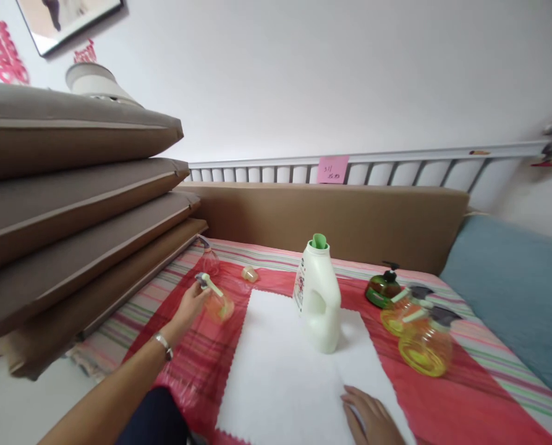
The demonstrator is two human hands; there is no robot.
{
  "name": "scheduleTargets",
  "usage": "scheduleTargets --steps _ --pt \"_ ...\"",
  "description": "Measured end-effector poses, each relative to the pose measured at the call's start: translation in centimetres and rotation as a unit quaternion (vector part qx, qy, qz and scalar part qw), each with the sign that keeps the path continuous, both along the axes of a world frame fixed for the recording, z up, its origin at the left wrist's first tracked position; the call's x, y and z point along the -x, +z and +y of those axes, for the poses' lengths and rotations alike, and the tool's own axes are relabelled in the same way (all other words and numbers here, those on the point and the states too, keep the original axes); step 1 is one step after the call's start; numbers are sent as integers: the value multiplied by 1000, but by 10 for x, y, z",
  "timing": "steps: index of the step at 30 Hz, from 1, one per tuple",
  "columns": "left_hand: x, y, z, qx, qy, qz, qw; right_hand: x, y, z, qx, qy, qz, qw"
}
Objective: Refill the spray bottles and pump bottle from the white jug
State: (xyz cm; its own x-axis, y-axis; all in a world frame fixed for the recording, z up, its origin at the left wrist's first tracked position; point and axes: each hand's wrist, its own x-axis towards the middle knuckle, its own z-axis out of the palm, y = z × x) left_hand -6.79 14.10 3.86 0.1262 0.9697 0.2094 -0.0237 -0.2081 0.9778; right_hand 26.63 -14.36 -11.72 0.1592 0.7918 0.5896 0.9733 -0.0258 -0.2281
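My left hand (196, 301) reaches to the left side of the red sheet, its fingers closed at the neck of a clear pump bottle (220, 307) with a dark and pale-green pump head. The bottle leans and looks nearly without liquid. My right hand (372, 419) lies at the near right of a white scallop-edged mat (280, 377), fingers stretched out and holding nothing. On the mat stands a large cream jug (324, 321) with a side handle and an open green spout.
Two pump bottles with yellow liquid (426, 349) and a green-labelled brown pump bottle (382, 287) stand at right. At left are another clear bottle (209, 261), a small translucent cap (250, 274) and stacked cushions (81, 185). A brown bolster (331, 216) borders the back.
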Motion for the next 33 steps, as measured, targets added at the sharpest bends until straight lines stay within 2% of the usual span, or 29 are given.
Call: scheduleTargets --steps 5,9,13,18,23,27,30,31,33 --pt "-16 10 -63 14 -48 -46 998 18 6 -10 50 -21 48 997" --pt "-43 15 -112 21 -108 -56 992 31 17 -23 93 12 147 985" --pt "-73 12 -161 37 -195 -60 978 52 45 -23 57 46 300 951" --pt "-105 14 -204 31 -225 -55 972 79 72 -7 34 141 404 903" --pt "-124 21 -223 54 -262 -67 961 90 79 -4 -10 146 474 869" --pt "-127 25 -216 100 -324 -48 940 85 88 -11 7 168 504 847" --pt "-134 28 -208 123 -378 -32 917 77 94 -15 18 206 540 816" --pt "-138 28 -207 123 -386 -32 914 75 95 -15 16 212 546 810" --pt "-148 25 -209 113 -368 -42 922 72 95 -16 5 196 542 817"
